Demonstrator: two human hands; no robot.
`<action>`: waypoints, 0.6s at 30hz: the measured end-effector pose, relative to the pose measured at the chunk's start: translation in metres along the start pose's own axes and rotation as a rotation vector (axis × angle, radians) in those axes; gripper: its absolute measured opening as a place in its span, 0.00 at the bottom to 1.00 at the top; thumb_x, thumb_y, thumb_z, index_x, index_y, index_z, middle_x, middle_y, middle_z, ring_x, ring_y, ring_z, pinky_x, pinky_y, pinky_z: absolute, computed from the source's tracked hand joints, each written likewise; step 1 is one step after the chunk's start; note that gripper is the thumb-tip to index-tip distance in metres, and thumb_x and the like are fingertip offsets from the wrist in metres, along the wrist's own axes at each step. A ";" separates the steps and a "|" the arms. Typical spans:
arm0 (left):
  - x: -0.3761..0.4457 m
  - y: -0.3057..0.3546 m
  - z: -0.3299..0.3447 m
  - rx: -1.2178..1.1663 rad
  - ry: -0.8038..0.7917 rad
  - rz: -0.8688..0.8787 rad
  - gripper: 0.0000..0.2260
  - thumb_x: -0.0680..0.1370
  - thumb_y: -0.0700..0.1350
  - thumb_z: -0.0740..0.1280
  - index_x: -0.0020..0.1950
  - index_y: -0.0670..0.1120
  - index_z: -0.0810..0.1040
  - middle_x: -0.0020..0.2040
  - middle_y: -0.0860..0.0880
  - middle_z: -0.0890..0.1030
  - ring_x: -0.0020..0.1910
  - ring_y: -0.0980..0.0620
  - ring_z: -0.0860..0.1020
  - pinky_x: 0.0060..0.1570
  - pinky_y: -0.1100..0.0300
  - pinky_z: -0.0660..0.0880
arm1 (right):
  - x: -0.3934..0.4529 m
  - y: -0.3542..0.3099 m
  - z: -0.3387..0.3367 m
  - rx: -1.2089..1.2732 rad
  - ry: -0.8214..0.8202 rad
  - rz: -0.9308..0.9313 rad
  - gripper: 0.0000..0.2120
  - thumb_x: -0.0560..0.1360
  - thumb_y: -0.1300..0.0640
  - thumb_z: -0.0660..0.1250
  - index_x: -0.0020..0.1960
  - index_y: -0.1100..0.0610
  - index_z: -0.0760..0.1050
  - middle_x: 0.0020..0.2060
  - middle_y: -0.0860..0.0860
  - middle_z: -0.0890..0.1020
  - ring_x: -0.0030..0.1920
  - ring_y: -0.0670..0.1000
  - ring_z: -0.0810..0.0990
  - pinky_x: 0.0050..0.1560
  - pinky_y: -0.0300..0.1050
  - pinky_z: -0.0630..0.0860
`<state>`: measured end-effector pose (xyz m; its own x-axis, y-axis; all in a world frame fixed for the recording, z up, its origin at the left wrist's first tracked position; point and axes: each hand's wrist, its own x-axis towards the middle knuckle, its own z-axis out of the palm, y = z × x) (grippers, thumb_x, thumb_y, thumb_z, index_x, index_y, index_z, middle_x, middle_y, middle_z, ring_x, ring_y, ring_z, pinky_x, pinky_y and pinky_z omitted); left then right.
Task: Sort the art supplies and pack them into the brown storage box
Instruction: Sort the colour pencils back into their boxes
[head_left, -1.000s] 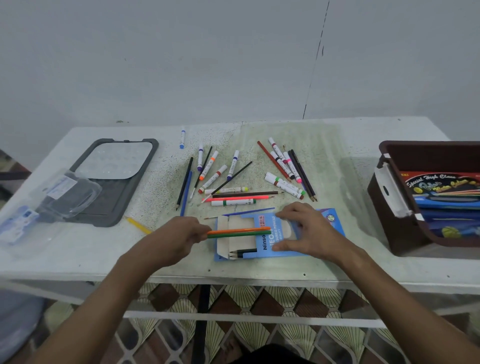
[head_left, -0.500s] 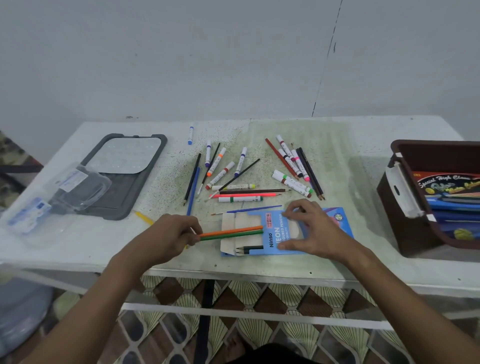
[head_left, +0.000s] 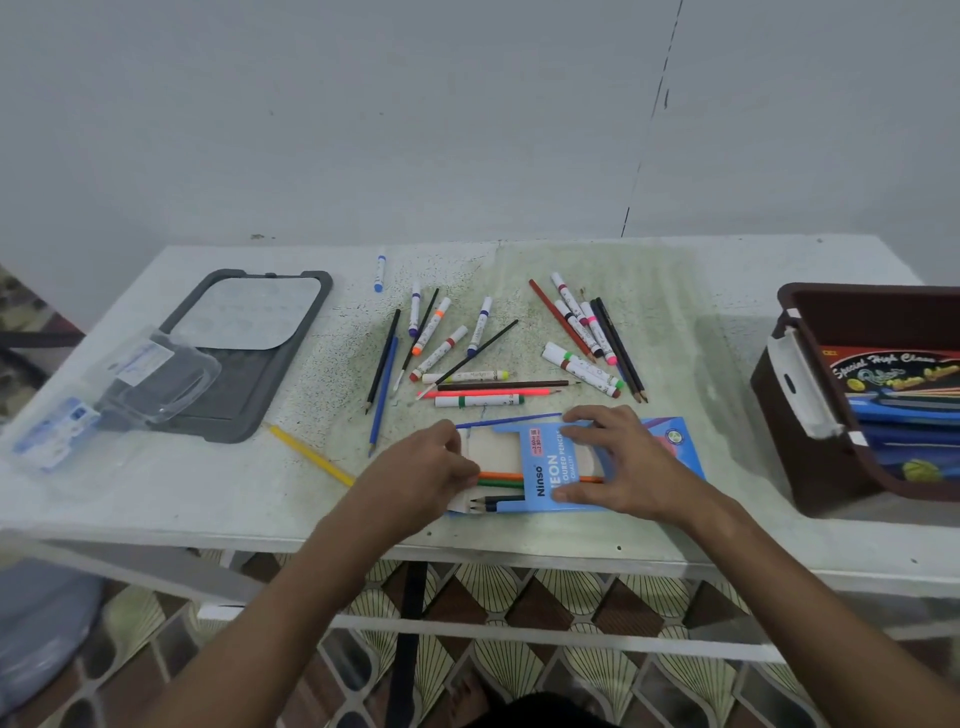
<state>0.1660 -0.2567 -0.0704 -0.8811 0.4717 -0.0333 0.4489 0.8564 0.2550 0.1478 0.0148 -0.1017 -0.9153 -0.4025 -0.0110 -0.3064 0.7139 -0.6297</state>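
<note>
Head view, left hand: the left hand (head_left: 423, 475) has its fingers curled at the open mouth of the blue pencil box (head_left: 566, 467), pinching the ends of an orange pencil (head_left: 501, 475) and a green pencil (head_left: 501, 484) that lie partly inside it.
Head view, right hand: the right hand (head_left: 615, 462) lies spread over the pencil box, fingers straight, pressing it flat to the desk (head_left: 727, 291).
Already in the box: two dark pencils (head_left: 493, 503), tips showing just below the left hand's fingers.
Loose supplies: markers and pencils (head_left: 493, 353) lie scattered beyond both hands; a yellow pencil (head_left: 309, 453) lies left of the left hand.
Brown storage box (head_left: 810, 447): well right of the right hand, already holding flat packs.
Step, as I judge: feeding the pair into the pencil box.
Risk: the tips may catch on the cardboard flap and buckle it if pushed at an angle.
Risk: if the right hand eases its press, the pencil box could slide away and spill the dark pencils.
</note>
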 end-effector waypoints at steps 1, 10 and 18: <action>0.001 0.004 0.002 0.046 0.031 0.057 0.10 0.79 0.52 0.65 0.55 0.52 0.83 0.48 0.50 0.73 0.47 0.50 0.71 0.43 0.55 0.69 | 0.000 0.000 0.000 -0.003 -0.002 0.001 0.39 0.62 0.34 0.73 0.68 0.52 0.72 0.67 0.41 0.67 0.66 0.43 0.60 0.67 0.45 0.62; 0.022 0.028 0.006 -0.055 -0.142 0.034 0.12 0.81 0.51 0.61 0.62 0.55 0.79 0.55 0.52 0.78 0.54 0.53 0.74 0.52 0.59 0.56 | 0.000 -0.001 0.000 0.004 -0.005 0.015 0.41 0.60 0.32 0.71 0.68 0.52 0.72 0.67 0.41 0.67 0.66 0.41 0.59 0.67 0.45 0.61; 0.020 0.018 0.012 -0.169 -0.104 -0.060 0.08 0.77 0.52 0.66 0.54 0.56 0.83 0.52 0.58 0.81 0.52 0.58 0.76 0.59 0.53 0.64 | 0.001 -0.003 -0.001 0.005 -0.006 0.016 0.39 0.62 0.36 0.74 0.68 0.52 0.71 0.67 0.41 0.66 0.65 0.41 0.58 0.66 0.42 0.59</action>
<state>0.1580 -0.2293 -0.0783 -0.8817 0.4472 -0.1507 0.3566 0.8406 0.4077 0.1473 0.0127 -0.0996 -0.9184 -0.3948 -0.0258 -0.2907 0.7176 -0.6329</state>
